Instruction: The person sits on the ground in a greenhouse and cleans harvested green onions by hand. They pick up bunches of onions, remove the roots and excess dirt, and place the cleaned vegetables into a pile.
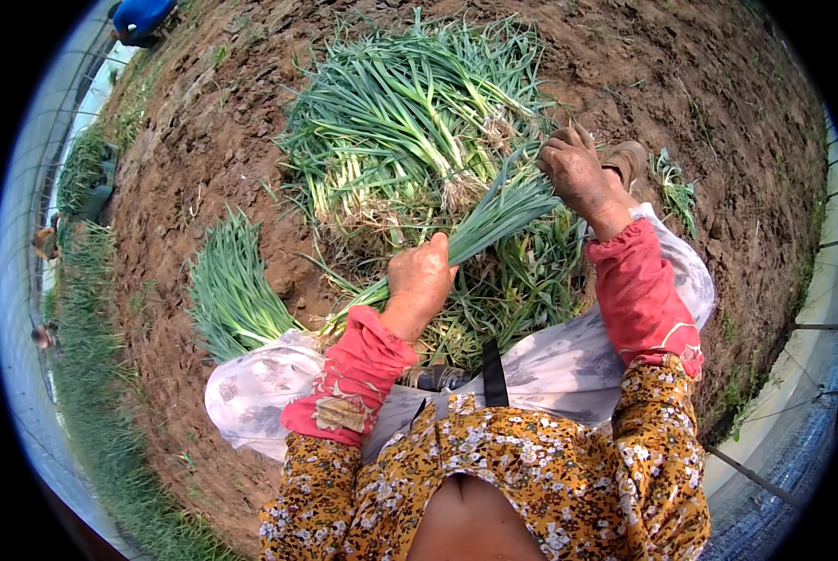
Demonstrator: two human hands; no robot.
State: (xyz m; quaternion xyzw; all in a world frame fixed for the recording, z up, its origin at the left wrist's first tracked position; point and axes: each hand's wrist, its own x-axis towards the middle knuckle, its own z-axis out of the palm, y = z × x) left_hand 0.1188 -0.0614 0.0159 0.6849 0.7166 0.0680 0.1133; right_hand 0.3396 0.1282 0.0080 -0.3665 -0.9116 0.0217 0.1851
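Observation:
My left hand (422,277) grips a bunch of green onions (499,214) around the lower leaves. Their pale stems slope down past my wrist, and the leaf ends point up and right. Close to those leaf ends is my right hand (574,167), its fingers curled downward; what lies under the fingers is hidden. Beyond both hands spreads a large heap of green onions (405,98), many with whitish roots facing me. To the left, a neater bundle of green onions (240,280) rests on the soil beside my left knee.
Loose leaf scraps (531,287) cover the ground between my legs. A brown shoe (625,163) shows beyond my right hand. Brown, clumpy soil (727,140) surrounds me. On the left are a standing crop row (96,336), a green crate (96,200) and a person in blue (142,17).

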